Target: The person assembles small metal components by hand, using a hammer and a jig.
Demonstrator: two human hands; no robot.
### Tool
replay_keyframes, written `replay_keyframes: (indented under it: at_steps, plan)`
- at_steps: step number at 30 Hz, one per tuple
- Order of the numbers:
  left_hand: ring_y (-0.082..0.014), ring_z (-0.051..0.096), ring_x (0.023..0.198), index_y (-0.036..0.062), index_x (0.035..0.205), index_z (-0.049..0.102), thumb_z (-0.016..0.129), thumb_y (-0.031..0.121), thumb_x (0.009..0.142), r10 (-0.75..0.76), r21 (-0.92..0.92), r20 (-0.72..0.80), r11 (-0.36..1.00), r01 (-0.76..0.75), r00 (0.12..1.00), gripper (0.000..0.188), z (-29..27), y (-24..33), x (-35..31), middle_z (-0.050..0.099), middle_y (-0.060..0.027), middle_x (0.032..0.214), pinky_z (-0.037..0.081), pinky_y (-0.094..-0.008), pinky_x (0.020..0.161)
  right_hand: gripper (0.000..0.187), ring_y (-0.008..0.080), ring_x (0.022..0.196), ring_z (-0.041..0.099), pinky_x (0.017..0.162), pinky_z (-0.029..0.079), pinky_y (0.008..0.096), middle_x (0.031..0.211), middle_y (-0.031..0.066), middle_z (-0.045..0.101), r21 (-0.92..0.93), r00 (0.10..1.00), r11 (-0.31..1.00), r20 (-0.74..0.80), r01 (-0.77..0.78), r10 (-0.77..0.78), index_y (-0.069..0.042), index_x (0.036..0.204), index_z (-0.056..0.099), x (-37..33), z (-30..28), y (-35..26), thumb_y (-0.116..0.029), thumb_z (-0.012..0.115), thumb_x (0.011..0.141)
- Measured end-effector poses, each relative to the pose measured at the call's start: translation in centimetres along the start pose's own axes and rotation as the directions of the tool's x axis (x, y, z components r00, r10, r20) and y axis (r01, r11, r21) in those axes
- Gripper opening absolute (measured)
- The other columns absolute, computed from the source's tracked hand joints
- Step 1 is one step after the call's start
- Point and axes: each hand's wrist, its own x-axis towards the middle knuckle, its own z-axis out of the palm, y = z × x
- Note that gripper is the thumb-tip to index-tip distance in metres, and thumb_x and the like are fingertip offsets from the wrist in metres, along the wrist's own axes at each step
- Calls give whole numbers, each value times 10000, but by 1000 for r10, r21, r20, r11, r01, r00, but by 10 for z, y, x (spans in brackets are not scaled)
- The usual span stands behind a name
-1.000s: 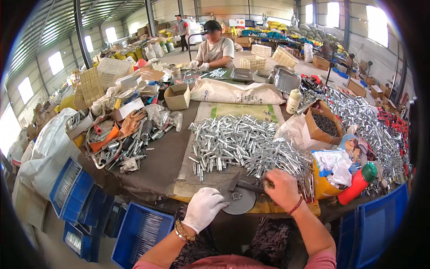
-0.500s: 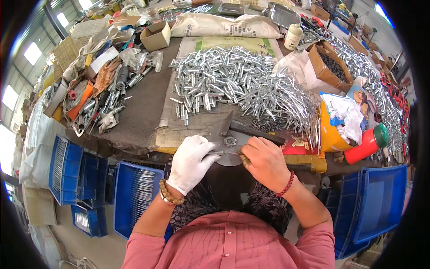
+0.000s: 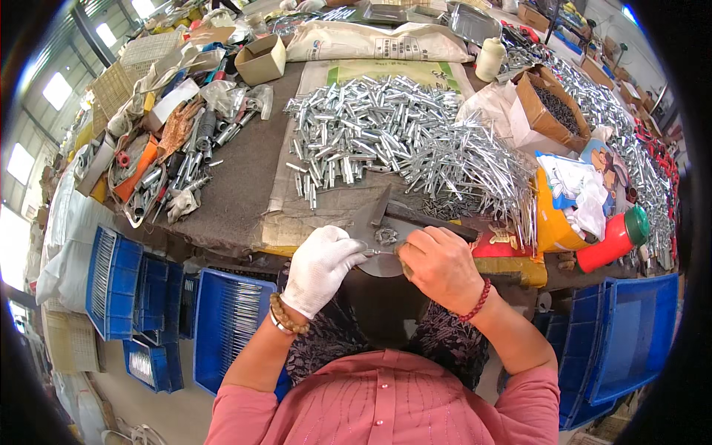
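Note:
My left hand (image 3: pixel 324 268), in a white glove, is closed in a pinch on a small metal rod (image 3: pixel 376 253) above a flat metal plate (image 3: pixel 386 265) at the table's front edge. My bare right hand (image 3: pixel 437 265) pinches the other end of this thin piece; its fingertips are partly hidden. Just beyond the hands sits a small metal fitting (image 3: pixel 385 236). A hammer (image 3: pixel 419 217) lies behind it, its handle pointing right. Farther back spread a heap of short silvery tubes (image 3: pixel 356 133) and a pile of thin metal rods (image 3: pixel 475 167).
Tools and rags (image 3: pixel 174 156) crowd the left. Blue bins of rods (image 3: pixel 236 319) stand low at left, with more blue bins (image 3: pixel 630 341) at right. A box of dark screws (image 3: pixel 552 111), a red bottle with a green cap (image 3: pixel 614 239) and a white bottle (image 3: pixel 489 59) stand right.
Both hands keep their pinch over the plate with hardly any shift. The whole view has moved slightly, so everything sits a little farther right.

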Motion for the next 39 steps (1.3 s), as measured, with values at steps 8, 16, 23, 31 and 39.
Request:
replay_keyframes:
  at_steps: [8,16,23,31,39]
  plan:
    - [-306,667,926,87,983,800,818,142,852,35,2,29,999,-35,999,144,2,0,-1,686,-89,921,539,-404,821,98,243,893,637,807,534,382,919,42,594,25,999,999,29,41,-41,-101,879,669,2,2,4,-96,721,797]
    - [-285,663,875,73,966,815,827,120,845,14,22,-15,1000,-14,1000,131,5,4,-7,672,-91,886,537,-387,770,118,250,933,650,832,533,388,973,43,642,11,986,990,-88,-139,139,-94,949,722,-14,-12,6,-148,764,852]
    - [-285,664,874,70,962,813,839,102,831,19,34,-11,999,-18,1000,137,6,3,-3,673,-91,892,540,-386,775,123,327,936,654,805,539,455,934,85,643,33,903,915,-152,-402,402,-59,926,718,-30,-35,38,-82,802,840]
    - [-310,660,871,132,920,792,786,119,844,126,53,-32,991,-124,992,77,-4,7,1,675,-69,877,538,-424,801,178,374,1015,661,873,547,483,1007,132,658,10,963,963,-14,-269,269,-60,975,713,-4,-20,92,-135,803,840]
    - [-325,647,872,103,935,759,818,181,882,100,-23,-42,995,-101,994,111,8,-1,-11,627,-75,861,538,-439,774,170,399,889,649,780,531,490,915,154,623,34,965,968,102,-247,243,-26,917,679,-12,-10,102,-111,796,828]
